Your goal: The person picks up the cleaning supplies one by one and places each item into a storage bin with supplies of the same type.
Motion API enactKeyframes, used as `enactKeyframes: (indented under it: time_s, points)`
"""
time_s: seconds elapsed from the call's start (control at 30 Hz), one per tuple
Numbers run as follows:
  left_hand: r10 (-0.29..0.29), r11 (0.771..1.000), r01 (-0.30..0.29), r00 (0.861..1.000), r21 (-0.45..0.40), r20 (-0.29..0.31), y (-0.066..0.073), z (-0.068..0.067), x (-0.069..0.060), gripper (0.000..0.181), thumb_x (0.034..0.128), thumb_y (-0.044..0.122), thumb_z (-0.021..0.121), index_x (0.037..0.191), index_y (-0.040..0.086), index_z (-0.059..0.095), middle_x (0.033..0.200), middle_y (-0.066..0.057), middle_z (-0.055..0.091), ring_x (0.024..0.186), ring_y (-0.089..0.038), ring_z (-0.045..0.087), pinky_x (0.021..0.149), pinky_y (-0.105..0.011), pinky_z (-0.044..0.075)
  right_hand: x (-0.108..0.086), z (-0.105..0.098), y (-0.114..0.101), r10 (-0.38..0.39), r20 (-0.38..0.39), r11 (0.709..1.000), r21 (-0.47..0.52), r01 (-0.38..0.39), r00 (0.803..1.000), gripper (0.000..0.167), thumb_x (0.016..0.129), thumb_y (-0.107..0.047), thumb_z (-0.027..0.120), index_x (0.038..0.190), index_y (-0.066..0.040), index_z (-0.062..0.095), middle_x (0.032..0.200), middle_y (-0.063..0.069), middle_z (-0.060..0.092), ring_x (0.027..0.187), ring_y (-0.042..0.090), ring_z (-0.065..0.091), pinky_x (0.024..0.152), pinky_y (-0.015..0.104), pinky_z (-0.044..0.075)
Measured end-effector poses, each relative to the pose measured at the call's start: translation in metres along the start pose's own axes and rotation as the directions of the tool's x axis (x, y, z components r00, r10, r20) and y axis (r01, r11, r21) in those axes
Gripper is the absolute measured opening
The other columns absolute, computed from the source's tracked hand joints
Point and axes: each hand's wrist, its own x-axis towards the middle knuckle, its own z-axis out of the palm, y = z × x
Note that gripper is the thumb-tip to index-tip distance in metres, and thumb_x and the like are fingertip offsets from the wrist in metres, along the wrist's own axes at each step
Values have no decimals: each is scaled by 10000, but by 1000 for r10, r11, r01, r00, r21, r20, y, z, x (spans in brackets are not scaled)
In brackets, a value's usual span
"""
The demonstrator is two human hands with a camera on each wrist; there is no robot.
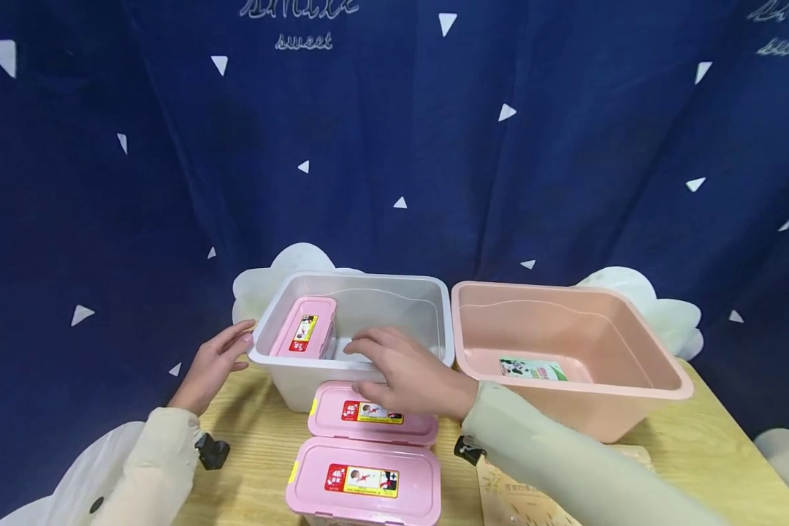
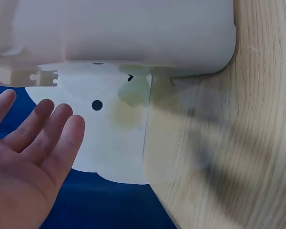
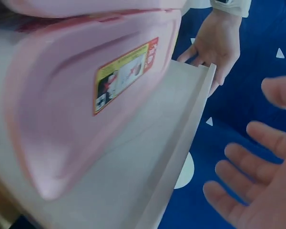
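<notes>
An empty, loose-fingered left hand (image 1: 213,365) beside a grey-white bin (image 1: 291,383), perhaps to steady it; an empty, relaxed right hand (image 1: 408,369) over its front edge. One pink-lidded box (image 1: 304,329) sits along the bin's left side, seemingly saving space; two matching boxes (image 1: 363,478) stand in front on the counter (image 1: 237,453).

Left hand (image 2: 26,174) near pale bin (image 2: 133,36)

White bin (image 1: 291,383) of smooth plastic
</notes>
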Motion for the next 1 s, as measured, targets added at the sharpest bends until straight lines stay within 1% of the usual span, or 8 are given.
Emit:
enactKeyframes:
  time_s: [0.1,0.2,0.33,0.4,0.53,0.67,0.83,1.0]
  points:
    - [-2,998,3,1000,-63,13,-1,0,0,579,1049,385,436,1515,47,371,1518,-242,423,984,209,480,832,-177,532,13,6,-2,-21,48,999,38,19,999,449,888,-331,682,1291,-144,618,1284,16,630,1218,189,573,1076,365,446]
    - [-3,991,4,1000,-132,3,-2,2,0,572,1054,366,429,1516,35,362,1496,-212,442,981,161,537,824,-188,547,26,11,-3,-34,94,996,86,26,995,429,894,-330,677,1281,-154,623,1280,11,639,1207,180,582,1067,352,450]
    - [-11,974,7,1000,-225,-16,-3,6,1,565,1058,349,414,1516,23,355,1435,-133,470,975,107,590,812,-189,552,37,17,-7,-14,138,989,148,-6,990,448,897,-336,675,1305,-159,615,1322,2,623,1235,162,568,1080,333,437]
    - [-18,964,13,1000,-264,-17,-3,9,2,566,1059,358,405,1521,36,352,1452,-119,451,989,100,593,816,-180,544,41,19,-8,-10,152,983,183,-19,988,468,895,-335,676,1322,-157,605,1340,4,612,1235,152,562,1080,320,434]
    - [-12,946,7,1000,-325,-11,-7,15,2,561,1060,351,395,1532,52,340,1560,-181,354,1049,101,569,834,-160,526,44,23,-9,-15,168,973,230,-24,986,484,886,-326,672,1330,-147,597,1358,15,601,1226,146,561,1071,302,439]
    - [6,930,-6,1000,-368,-2,-11,21,3,547,1058,306,405,1540,60,326,1584,-199,315,1112,64,540,856,-151,509,44,27,-7,-13,181,971,237,-31,983,492,885,-337,656,1333,-142,597,1371,21,596,1241,154,558,1080,304,438]
    - [15,912,-12,1000,-410,4,-15,28,2,532,1057,282,394,1547,94,300,1539,-156,332,1145,-12,512,865,-188,490,43,30,-6,-8,186,969,243,-38,983,497,887,-354,649,1333,-141,596,1366,15,597,1238,150,557,1082,307,437]
    - [-5,903,-3,1000,-429,-17,-20,37,3,503,1058,261,360,1546,153,294,1427,-94,391,1088,-37,559,853,-241,489,43,31,-5,-11,184,967,251,-36,983,490,887,-343,648,1333,-147,593,1373,16,592,1244,155,551,1087,317,431]
